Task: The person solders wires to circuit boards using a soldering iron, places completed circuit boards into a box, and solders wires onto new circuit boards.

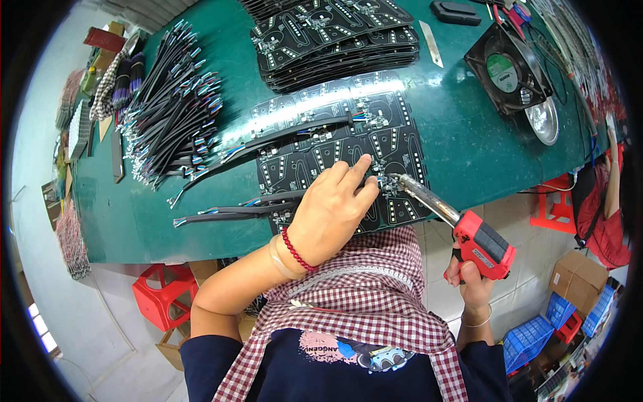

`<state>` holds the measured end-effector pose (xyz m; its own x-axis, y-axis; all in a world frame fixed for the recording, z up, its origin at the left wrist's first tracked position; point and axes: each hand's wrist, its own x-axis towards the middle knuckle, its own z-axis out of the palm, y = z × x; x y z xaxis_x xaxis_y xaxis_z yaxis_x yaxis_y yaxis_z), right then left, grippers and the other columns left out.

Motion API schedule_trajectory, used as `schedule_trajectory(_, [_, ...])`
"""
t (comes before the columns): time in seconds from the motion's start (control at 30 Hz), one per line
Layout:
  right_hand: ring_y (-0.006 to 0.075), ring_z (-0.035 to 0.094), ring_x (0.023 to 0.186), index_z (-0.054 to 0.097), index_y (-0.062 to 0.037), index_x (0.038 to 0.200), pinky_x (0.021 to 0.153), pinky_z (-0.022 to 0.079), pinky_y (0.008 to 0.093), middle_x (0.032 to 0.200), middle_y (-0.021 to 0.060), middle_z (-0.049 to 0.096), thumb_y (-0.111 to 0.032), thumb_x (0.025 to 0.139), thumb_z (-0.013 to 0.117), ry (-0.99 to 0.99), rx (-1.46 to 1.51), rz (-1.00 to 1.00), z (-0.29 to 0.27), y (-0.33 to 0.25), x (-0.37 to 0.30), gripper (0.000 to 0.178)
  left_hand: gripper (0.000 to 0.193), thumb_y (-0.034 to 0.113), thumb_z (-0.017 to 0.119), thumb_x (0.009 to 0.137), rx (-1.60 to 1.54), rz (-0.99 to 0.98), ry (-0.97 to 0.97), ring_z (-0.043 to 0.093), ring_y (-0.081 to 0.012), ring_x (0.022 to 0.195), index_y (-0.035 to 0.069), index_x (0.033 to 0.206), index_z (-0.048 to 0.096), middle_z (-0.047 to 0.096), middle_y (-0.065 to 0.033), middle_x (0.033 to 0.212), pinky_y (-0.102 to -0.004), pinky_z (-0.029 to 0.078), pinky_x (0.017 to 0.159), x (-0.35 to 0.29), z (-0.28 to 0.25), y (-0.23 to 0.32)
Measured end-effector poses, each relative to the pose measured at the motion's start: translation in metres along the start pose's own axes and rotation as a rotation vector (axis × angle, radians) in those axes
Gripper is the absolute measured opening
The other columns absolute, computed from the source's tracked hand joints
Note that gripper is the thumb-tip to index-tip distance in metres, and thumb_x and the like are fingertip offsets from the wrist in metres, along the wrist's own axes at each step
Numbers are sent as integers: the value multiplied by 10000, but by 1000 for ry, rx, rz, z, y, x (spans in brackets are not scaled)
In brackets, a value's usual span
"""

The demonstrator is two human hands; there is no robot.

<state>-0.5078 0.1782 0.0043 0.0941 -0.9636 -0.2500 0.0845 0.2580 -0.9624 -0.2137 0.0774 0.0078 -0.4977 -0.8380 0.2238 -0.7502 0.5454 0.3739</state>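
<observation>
A panel of black circuit boards (402, 144) with rows of small pale parts lies at the table's near edge. My left hand (328, 211) rests over it, fingertips closed on the wire end of a black-sleeved cable (234, 213) at a board's solder points. The cable's middle is hidden beneath that hand. My right hand (473, 283) grips a red and black soldering gun (483, 246) by its handle. The gun's metal tip reaches the board right beside my left fingertips. Farther up the panel, other black-sleeved cables (288, 132) lie across the boards, with coloured wire ends.
Beyond the panel stands a stack of similar boards (335, 57). Many loose cables (177, 110) are piled at left. A black fan (506, 70), a shiny metal dish (542, 122) and a thin metal strip (431, 44) sit at right. Another person's arm (611, 177) shows at far right.
</observation>
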Motion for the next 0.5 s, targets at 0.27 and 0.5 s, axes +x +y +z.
schedule_trajectory(0.27, [111,488,545,525,45,1233,504,423,269,688,60,551,-236,973,649,-19,33,19,3,3,-2,403,367,-35,659,706,-8,11,-9,600,-293,907,10,1069,698,627,-174,1289,-383,536,820,1,-4,-2])
schedule_trajectory(0.5, [114,481,505,548,66,1206,479,430,270,635,65,538,-304,992,620,-49,-185,-54,5,8,0,434,376,-34,641,713,12,-8,-16,594,-296,924,-13,1085,681,621,-192,1293,-386,528,838,1,-4,4])
